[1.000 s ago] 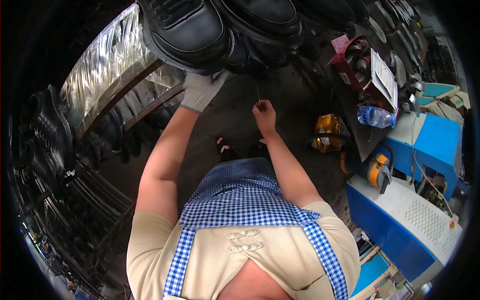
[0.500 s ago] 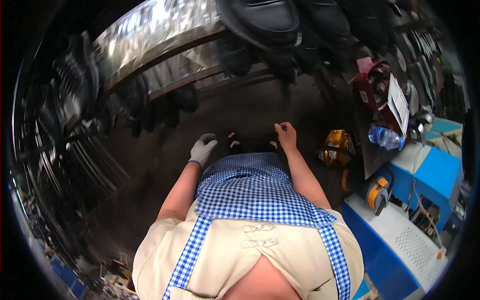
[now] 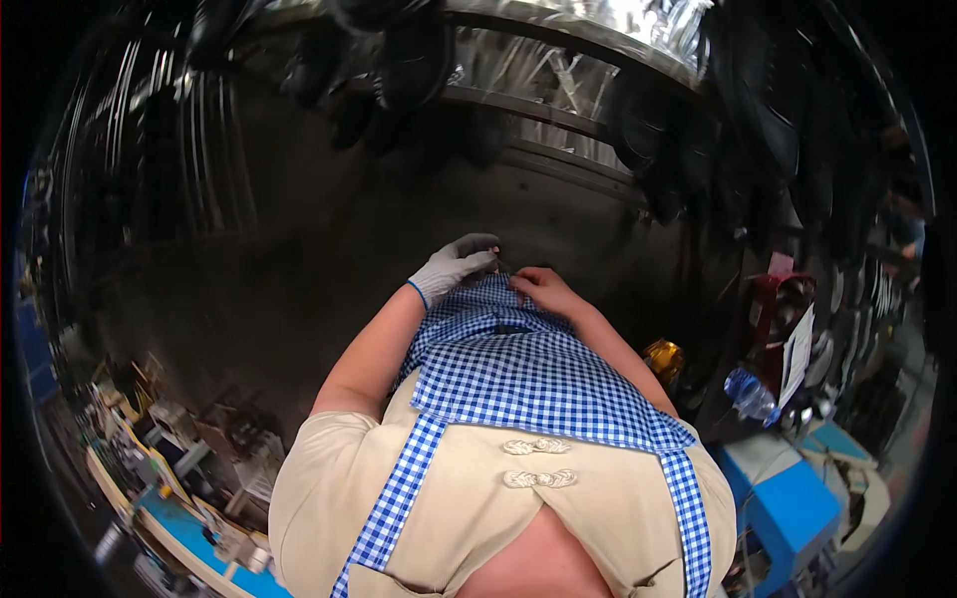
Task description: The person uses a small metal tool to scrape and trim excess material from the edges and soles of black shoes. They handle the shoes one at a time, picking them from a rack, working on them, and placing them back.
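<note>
My left hand (image 3: 457, 269) wears a pale knitted glove with a blue cuff. Its fingers are stretched and loosely bent, with nothing seen between them. Close to its right, my bare right hand (image 3: 548, 291) hangs in front of my body, fingers slightly curled and apart, holding nothing that I can see. Both hands are near the lower edge of a blue-and-white checked apron (image 3: 538, 384); whether the fingers touch the cloth is unclear.
Racks of black shoes (image 3: 414, 65) stand ahead, with clear plastic wrapping (image 3: 558, 85) behind the bars. To the right are a red box (image 3: 766, 309), a plastic bottle (image 3: 750, 396) and a blue-and-white machine (image 3: 788, 503). A cluttered bench (image 3: 179, 523) stands lower left.
My body has turned left, so the racks and red box have shifted right in view and the bench has appeared. My hands have come closer together in front of the apron.
</note>
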Action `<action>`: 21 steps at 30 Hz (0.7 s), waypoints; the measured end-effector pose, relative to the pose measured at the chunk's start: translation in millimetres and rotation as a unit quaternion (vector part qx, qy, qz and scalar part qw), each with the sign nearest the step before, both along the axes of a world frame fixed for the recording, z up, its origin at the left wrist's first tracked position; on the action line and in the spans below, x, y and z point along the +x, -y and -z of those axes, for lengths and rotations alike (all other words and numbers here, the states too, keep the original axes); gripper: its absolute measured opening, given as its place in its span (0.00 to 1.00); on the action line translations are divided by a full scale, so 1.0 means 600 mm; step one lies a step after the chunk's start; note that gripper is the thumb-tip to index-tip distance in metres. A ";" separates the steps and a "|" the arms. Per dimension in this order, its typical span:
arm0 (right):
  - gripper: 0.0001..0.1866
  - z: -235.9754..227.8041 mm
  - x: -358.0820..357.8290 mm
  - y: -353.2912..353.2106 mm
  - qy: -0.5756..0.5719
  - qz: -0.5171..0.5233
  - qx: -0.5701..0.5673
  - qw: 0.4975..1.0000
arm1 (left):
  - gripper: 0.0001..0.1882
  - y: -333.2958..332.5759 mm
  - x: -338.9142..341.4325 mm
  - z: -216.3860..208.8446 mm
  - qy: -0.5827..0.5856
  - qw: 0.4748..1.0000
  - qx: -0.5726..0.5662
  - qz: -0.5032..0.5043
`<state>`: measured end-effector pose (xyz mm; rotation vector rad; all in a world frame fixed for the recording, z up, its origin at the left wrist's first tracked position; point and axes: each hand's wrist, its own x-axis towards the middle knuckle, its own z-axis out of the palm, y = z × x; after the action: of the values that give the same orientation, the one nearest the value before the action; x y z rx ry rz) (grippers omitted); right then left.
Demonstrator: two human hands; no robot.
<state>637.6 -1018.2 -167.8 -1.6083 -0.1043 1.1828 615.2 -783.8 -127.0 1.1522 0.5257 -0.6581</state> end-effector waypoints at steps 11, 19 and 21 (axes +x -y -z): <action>0.18 0.020 -0.008 0.001 -0.024 -0.167 -0.014 0.986 | 0.20 0.005 -0.127 0.029 -0.064 0.987 0.123 -0.078; 0.18 0.072 -0.022 0.076 0.067 -0.197 -0.150 0.966 | 0.18 0.065 -0.196 0.089 -0.098 0.969 0.059 -0.217; 0.19 0.107 -0.015 0.111 0.082 -0.229 -0.182 0.953 | 0.18 0.080 -0.200 0.087 -0.080 0.965 0.064 -0.243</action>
<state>628.6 -1084.8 -232.1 -2.0805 -0.4049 1.4798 495.4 -832.1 -179.1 1.0384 0.9636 -0.2949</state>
